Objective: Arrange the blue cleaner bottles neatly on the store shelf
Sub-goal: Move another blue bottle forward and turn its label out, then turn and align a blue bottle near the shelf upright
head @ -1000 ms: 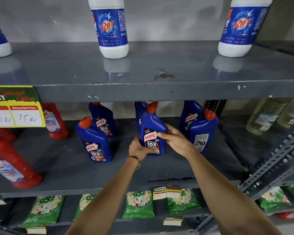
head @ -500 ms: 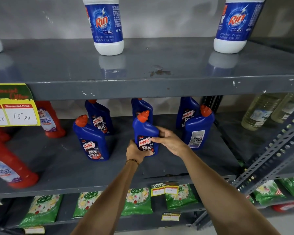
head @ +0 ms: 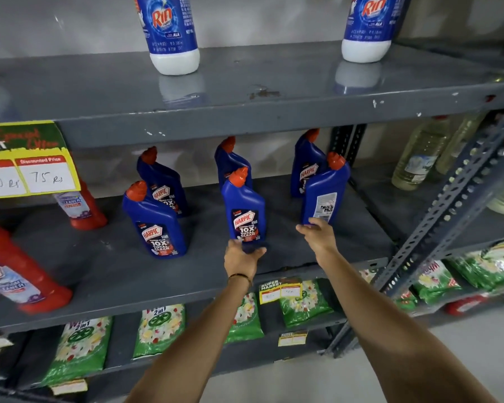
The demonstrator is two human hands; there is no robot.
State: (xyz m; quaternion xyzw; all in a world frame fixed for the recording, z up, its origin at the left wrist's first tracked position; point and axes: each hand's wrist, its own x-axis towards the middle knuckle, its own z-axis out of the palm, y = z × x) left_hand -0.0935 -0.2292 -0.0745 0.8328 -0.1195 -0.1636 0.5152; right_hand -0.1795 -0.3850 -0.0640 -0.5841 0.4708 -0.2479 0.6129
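Note:
Several blue Harpic cleaner bottles with red caps stand in two rows on the grey middle shelf. The front middle bottle stands upright with its label facing me. My left hand sits just below its base, fingers apart, holding nothing. The front right bottle shows its back label. My right hand has its fingertips at that bottle's base, fingers loose and not wrapped around it. A front left bottle stands alone, with three more bottles behind the front row.
Red cleaner bottles stand at the left under a yellow price sign. White Rin bottles are on the top shelf. Clear bottles stand to the right past a slanted metal upright. Green packets fill the lower shelf.
Both hands let go of the front middle bottle, which now stands on the shelf. My right hand moved right to the base of the front right bottle; my left hand dropped back.

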